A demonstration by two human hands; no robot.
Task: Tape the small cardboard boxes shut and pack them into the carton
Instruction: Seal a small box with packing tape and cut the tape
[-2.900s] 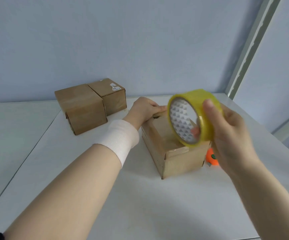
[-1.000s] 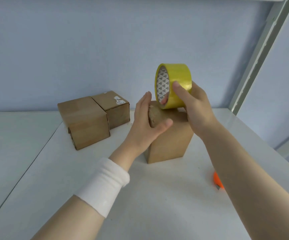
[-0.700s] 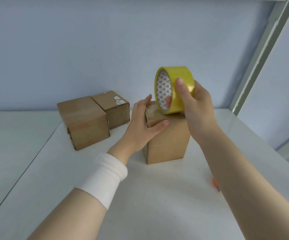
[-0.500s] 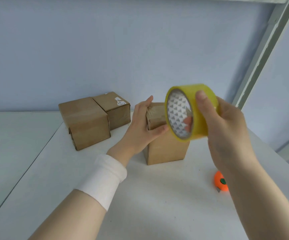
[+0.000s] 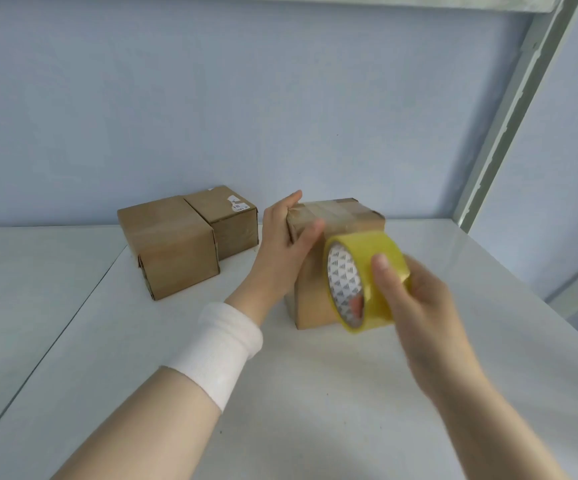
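Observation:
A small cardboard box [image 5: 339, 216] stands on the white table [image 5: 315, 393], with clear tape across its top. My left hand [image 5: 282, 251] holds its upper left corner, thumb on the front face, fingers up the left side. My right hand [image 5: 419, 306] grips a roll of yellowish tape [image 5: 363, 278] in front of the box's front face, thumb on the outer band, a fingertip inside the core. Two more small cardboard boxes sit side by side at the back left: a nearer one [image 5: 169, 244] and one with a white label [image 5: 225, 220].
A pale blue wall rises behind the table. A grey metal upright [image 5: 509, 109] stands at the back right. A seam [image 5: 83, 299] in the table surface runs diagonally on the left. No carton is in view.
My right hand has brought the tape roll from above the box top down and toward me, in front of the box. My left hand stays on the box corner. The orange cutter is now hidden.

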